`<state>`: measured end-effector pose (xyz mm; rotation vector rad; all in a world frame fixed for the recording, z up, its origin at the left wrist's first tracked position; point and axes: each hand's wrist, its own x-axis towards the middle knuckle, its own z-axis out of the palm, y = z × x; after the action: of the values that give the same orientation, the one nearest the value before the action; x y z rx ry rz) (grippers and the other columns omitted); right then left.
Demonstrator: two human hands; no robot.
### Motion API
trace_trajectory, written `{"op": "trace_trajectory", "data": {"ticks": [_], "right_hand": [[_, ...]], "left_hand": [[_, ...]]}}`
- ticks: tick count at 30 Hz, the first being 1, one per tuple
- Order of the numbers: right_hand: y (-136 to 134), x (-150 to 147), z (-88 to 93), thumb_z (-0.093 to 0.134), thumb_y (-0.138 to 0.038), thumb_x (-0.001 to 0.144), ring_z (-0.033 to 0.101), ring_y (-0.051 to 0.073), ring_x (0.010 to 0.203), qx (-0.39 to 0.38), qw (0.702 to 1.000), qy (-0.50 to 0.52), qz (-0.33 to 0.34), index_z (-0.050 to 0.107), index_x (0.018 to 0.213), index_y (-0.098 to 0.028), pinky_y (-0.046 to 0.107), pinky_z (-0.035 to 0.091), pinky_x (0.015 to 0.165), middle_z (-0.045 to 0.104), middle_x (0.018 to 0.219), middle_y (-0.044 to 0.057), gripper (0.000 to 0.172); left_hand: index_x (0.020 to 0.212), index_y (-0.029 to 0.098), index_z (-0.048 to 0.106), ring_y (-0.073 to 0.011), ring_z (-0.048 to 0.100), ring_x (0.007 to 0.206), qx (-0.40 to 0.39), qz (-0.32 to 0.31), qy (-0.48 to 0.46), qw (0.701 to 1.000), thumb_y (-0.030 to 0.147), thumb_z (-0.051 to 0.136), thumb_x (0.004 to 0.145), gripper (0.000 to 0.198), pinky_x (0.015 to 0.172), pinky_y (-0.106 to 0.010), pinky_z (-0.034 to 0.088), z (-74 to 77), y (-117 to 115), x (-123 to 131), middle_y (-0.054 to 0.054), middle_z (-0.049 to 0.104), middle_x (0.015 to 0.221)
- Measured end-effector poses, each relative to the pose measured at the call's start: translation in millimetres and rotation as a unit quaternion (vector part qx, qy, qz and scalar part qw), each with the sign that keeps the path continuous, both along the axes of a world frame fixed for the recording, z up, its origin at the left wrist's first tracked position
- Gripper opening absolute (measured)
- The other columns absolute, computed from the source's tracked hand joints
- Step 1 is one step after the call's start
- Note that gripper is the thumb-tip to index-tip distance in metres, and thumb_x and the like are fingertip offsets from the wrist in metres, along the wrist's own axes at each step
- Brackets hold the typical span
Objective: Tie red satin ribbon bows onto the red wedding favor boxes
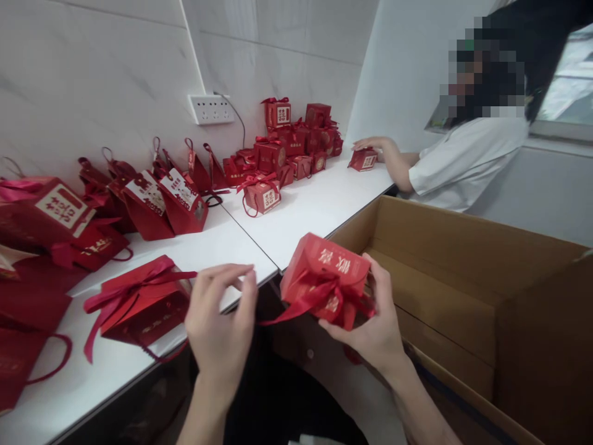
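Note:
A small red gift box [331,259] with gold characters and a satin ribbon bow [331,293] is tilted in my right hand [375,321]. My right fingers wrap its far side, and the thumb presses its lower edge. To the left, my left hand [220,315] is loosely bent with its thumb raised. I see nothing held in it. One ribbon tail [287,315] stretches from the bow toward that hand, ending just short of it. Beyond my left hand, another red gift box [143,309] with a ribbon bow lies at the table's front edge.
Red boxes [271,154] are piled along the wall, and tall red gift bags [148,204] line the white table [315,201]. A large open cardboard carton [435,235] stands at right. Across it, a co-worker's hand [377,145] rests on a red box [364,161].

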<state>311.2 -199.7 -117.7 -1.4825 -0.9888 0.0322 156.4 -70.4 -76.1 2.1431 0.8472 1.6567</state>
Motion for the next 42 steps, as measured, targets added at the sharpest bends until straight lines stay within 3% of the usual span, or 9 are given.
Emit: {"op": "trace_trajectory", "data": {"ticks": [3,5,10,17,21,24,29,35,42], "right_hand": [[-4.5,15.7,4.1,0.046,-0.065,0.080,0.061,0.029,0.104,-0.015,0.956,0.261,0.133,0.047,0.125,-0.021,0.050,0.055,0.080,0.061,0.115,0.014,0.063],[-9.8,25.3,10.5,0.018,-0.070,0.085,0.064,0.028,0.099,-0.037,0.895,0.383,0.225,0.051,0.118,-0.020,0.052,0.054,0.079,0.065,0.110,0.014,0.069],[-23.3,32.8,27.6,0.008,-0.073,0.082,0.059,0.024,0.111,-0.057,0.859,0.398,0.317,0.051,0.115,-0.020,0.051,0.047,0.092,0.062,0.119,0.013,0.076],[-38.0,28.6,26.3,0.029,-0.069,0.083,0.065,0.027,0.099,0.010,0.910,0.397,0.115,0.052,0.113,-0.021,0.049,0.053,0.083,0.065,0.110,0.012,0.060],[-56.4,38.9,34.2,0.075,-0.049,0.063,0.059,0.030,0.106,-0.046,0.987,0.122,-0.092,0.038,0.128,-0.024,0.048,0.053,0.086,0.054,0.121,0.013,0.078],[-68.9,50.7,44.7,0.080,-0.038,0.059,0.050,0.031,0.115,-0.101,0.971,-0.108,-0.188,0.030,0.132,-0.024,0.048,0.053,0.090,0.041,0.127,0.014,0.089],[-77.0,82.2,43.9,0.078,-0.037,0.064,0.043,0.034,0.118,-0.155,0.928,-0.283,-0.189,0.022,0.139,-0.025,0.051,0.052,0.091,0.034,0.128,0.015,0.095],[-80.4,141.0,9.4,0.080,-0.044,0.060,0.044,0.038,0.119,-0.226,0.914,-0.292,-0.167,0.018,0.139,-0.023,0.057,0.048,0.093,0.034,0.128,0.017,0.103],[-103.1,206.4,-46.1,0.079,-0.045,0.059,0.048,0.038,0.116,-0.282,0.906,-0.260,-0.182,0.027,0.133,-0.018,0.057,0.044,0.095,0.041,0.123,0.018,0.095]], "left_hand": [[0.081,0.020,0.063,-0.0140,0.056,0.075,-0.123,-0.033,-0.021,0.992,0.023,0.058,0.082,0.006,0.070,-0.028,0.045,-3.4,11.2,0.6,-0.001,0.060,0.081],[0.079,0.020,0.062,-0.0139,0.056,0.075,-0.144,-0.082,-0.006,0.986,0.024,0.057,0.082,0.007,0.070,-0.027,0.045,-8.5,9.7,5.3,-0.001,0.060,0.080],[0.078,0.020,0.061,-0.0130,0.057,0.070,-0.122,-0.186,0.046,0.974,0.022,0.056,0.082,0.008,0.065,-0.025,0.046,-17.9,-6.2,23.4,0.000,0.060,0.077],[0.075,0.020,0.060,-0.0145,0.060,0.073,-0.099,-0.249,0.064,0.961,0.024,0.054,0.083,0.011,0.063,-0.024,0.048,-25.5,-10.7,38.3,-0.002,0.061,0.077],[0.077,0.020,0.062,-0.0147,0.060,0.070,-0.109,-0.268,0.137,0.947,0.029,0.049,0.086,0.017,0.060,-0.025,0.049,-47.0,-4.3,54.1,-0.002,0.062,0.079],[0.080,0.020,0.062,-0.0164,0.061,0.075,-0.068,-0.273,0.185,0.942,0.028,0.047,0.087,0.019,0.069,-0.029,0.051,-68.9,1.3,72.0,-0.002,0.063,0.082],[0.115,0.018,0.054,-0.0225,0.056,0.106,0.036,-0.258,0.186,0.947,0.024,0.047,0.087,0.029,0.089,-0.040,0.050,-106.9,8.8,100.5,-0.010,0.060,0.111],[0.122,0.021,0.048,-0.0246,0.049,0.117,0.058,-0.262,0.226,0.936,0.015,0.046,0.085,0.037,0.094,-0.044,0.048,-155.4,11.7,111.9,-0.010,0.055,0.123],[0.123,0.018,0.046,-0.0262,0.045,0.120,0.030,-0.244,0.213,0.946,0.013,0.048,0.085,0.038,0.094,-0.045,0.049,-168.1,2.5,111.4,-0.013,0.052,0.124]]}}
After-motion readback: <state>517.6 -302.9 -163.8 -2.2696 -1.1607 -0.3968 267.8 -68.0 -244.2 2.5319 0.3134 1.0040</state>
